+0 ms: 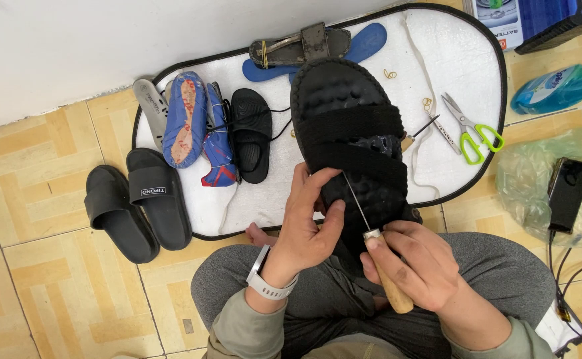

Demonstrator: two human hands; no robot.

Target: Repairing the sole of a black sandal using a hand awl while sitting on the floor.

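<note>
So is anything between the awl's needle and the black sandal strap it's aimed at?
Nothing visible. The awl in the right hand runs its needle straight to the black sandal strap; the left hand fingers sit beside it, not across.

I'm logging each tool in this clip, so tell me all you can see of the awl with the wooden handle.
The awl has a pale, rounded wooden handle, a short metal collar and a thin, straight steel needle. The right hand grips the handle, and the needle slants up and left to the black sandal's lower woven strap. The left hand's fingertips rest on the sandal beside the needle's tip.
</note>
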